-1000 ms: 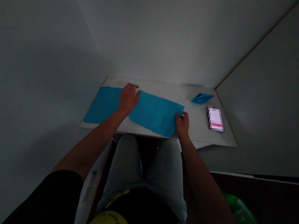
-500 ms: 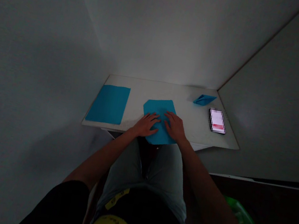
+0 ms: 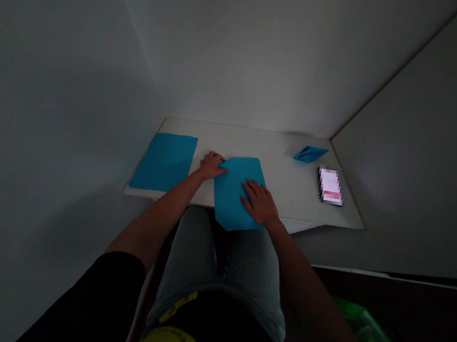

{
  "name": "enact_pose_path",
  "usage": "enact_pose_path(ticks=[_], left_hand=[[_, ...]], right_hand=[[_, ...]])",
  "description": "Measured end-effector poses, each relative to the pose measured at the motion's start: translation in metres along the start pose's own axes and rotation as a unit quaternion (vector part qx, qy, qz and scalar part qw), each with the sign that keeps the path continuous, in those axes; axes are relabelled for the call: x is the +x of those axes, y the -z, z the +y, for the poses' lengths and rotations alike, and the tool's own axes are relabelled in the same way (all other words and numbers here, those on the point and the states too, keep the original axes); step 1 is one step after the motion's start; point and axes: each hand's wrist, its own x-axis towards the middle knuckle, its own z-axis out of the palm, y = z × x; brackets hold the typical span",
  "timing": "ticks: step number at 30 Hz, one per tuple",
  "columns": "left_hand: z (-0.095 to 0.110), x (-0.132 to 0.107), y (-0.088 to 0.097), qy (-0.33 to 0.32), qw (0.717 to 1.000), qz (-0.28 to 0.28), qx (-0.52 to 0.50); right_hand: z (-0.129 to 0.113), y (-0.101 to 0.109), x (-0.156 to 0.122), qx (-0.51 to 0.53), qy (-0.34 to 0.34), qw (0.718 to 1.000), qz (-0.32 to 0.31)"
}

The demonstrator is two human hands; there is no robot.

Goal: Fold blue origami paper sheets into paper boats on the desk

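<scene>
While the right hand [image 3: 259,202] lies open and palm-down on the blue sheet [image 3: 231,192], fingers spread toward its middle, the left hand [image 3: 211,165] sits at the sheet's far left corner with its fingers curled onto the edge; the dim light hides whether it pinches the corner or only touches it. The sheet lies askew at the middle of the desk [image 3: 282,186], its near corner hanging over the front edge above the person's lap. The work in hand looks like holding and squaring this sheet. Doing that well calls for flat, even pressure from the right palm so the paper cannot slide, while the left fingertips guide the corner lightly without crumpling it. The overhanging tip has no support, so pressure belongs on the part backed by the desk. The sheet is thus under the right hand and just right of the left. A second blue sheet [image 3: 164,161] lies flat beyond the left hand, touching neither. A small folded paper [image 3: 310,154] and a phone [image 3: 330,186] sit well apart at the right.
</scene>
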Motion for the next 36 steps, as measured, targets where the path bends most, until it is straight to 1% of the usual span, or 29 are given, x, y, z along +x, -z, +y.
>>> enact_pose_path(ticks=[2,3,5,7,9,12,15,17,19,20,22,23,24,26,28,31,33,36], left_hand=[[0.003,0.007,0.001,-0.025,0.998,-0.024,-0.056],[0.004,0.009,0.0,-0.031,0.995,-0.024,-0.09],[0.004,0.01,0.0,-0.027,0.989,-0.009,-0.145],[0.002,0.01,0.001,-0.021,0.987,0.012,-0.16],[-0.003,0.009,0.006,-0.02,0.987,0.033,-0.157],[-0.01,0.008,0.017,-0.013,0.984,0.071,-0.163],[-0.013,0.001,0.028,-0.007,0.983,0.098,-0.153],[-0.01,-0.01,0.029,-0.028,0.983,0.146,-0.108],[-0.002,-0.028,0.02,-0.075,0.978,0.188,-0.044],[0.004,-0.039,0.012,-0.104,0.977,0.184,-0.013],[0.014,-0.06,-0.008,-0.166,0.977,0.131,0.033],[0.019,-0.068,-0.02,-0.181,0.977,0.101,0.049],[0.022,-0.075,-0.03,-0.18,0.979,0.073,0.062],[0.025,-0.082,-0.045,-0.17,0.982,0.042,0.076],[0.023,-0.081,-0.051,-0.161,0.983,0.037,0.084],[0.019,-0.075,-0.049,-0.151,0.983,0.052,0.095],[0.018,-0.074,-0.048,-0.155,0.982,0.052,0.099],[0.018,-0.076,-0.053,-0.161,0.981,0.042,0.097]], right_hand=[[-0.001,0.001,0.0,0.003,-0.002,1.0,-0.002],[-0.001,0.002,0.001,0.005,-0.004,1.0,-0.001],[-0.002,0.003,0.001,0.01,-0.005,1.0,0.001],[-0.003,0.003,0.001,0.016,-0.007,1.0,0.004],[-0.003,0.002,0.001,0.02,-0.009,1.0,0.007],[-0.002,0.001,0.001,0.021,-0.009,1.0,0.01],[-0.002,0.001,0.002,0.02,-0.011,1.0,0.009],[-0.002,0.001,0.002,0.02,-0.014,1.0,0.009],[-0.003,0.0,0.003,0.018,-0.015,1.0,0.014],[-0.004,-0.001,0.003,0.017,-0.017,1.0,0.017],[-0.006,-0.003,0.004,0.014,-0.026,0.999,0.026],[-0.006,-0.004,0.005,0.013,-0.032,0.999,0.03],[-0.007,-0.006,0.006,0.011,-0.039,0.999,0.034],[-0.009,-0.009,0.008,0.009,-0.05,0.998,0.038],[-0.01,-0.012,0.012,0.008,-0.06,0.997,0.041],[-0.01,-0.017,0.022,0.007,-0.083,0.995,0.055],[-0.009,-0.021,0.032,0.013,-0.101,0.992,0.072],[-0.003,-0.025,0.048,0.026,-0.11,0.99,0.088]])
